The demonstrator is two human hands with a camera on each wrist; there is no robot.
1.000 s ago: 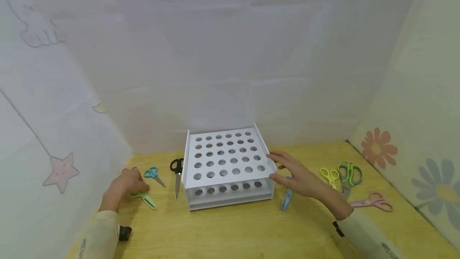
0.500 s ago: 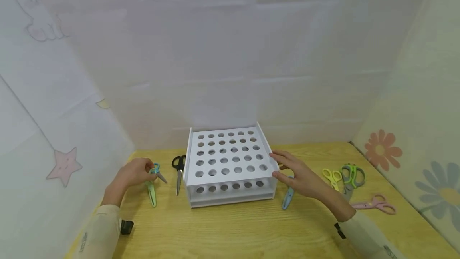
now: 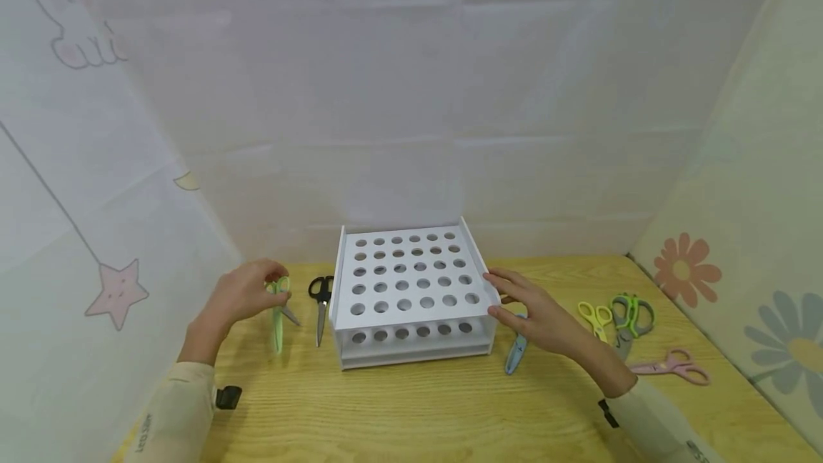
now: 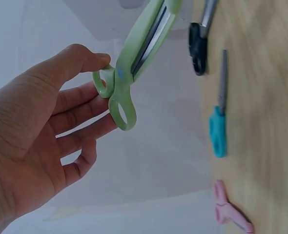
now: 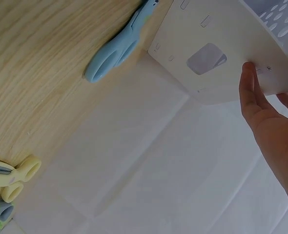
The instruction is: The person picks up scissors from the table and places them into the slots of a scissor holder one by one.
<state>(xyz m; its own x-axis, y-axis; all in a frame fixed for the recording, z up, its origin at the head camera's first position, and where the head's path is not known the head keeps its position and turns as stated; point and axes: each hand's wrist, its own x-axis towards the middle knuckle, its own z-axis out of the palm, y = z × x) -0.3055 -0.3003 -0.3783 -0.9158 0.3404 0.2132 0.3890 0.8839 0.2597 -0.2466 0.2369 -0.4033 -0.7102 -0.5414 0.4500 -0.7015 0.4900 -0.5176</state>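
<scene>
Light green scissors (image 4: 126, 80) hang blades down from my left hand (image 3: 247, 291), whose thumb and fingers pinch them by the handle loops. In the head view the green scissors (image 3: 278, 327) are lifted above the table, in front of small scissors with blue handles (image 4: 218, 131). A white rack (image 3: 411, 277) with rows of round holes stands mid-table. My right hand (image 3: 536, 311) rests on the rack's right side panel (image 5: 183, 53), fingers against its outer face and edge. Light blue scissors (image 3: 516, 354) lie on the table just below that hand.
Black-handled scissors (image 3: 320, 306) lie close to the rack's left side. Pink scissors (image 4: 229, 209) show in the left wrist view. At the right lie yellow scissors (image 3: 596, 319), green-and-grey scissors (image 3: 633, 313) and pink scissors (image 3: 671, 365). A draped wall (image 3: 411, 91) rises behind the table.
My left hand has picked the green scissors up off the table and carried them up and to the right, turning them blades down. My right hand has stayed at the rack.
</scene>
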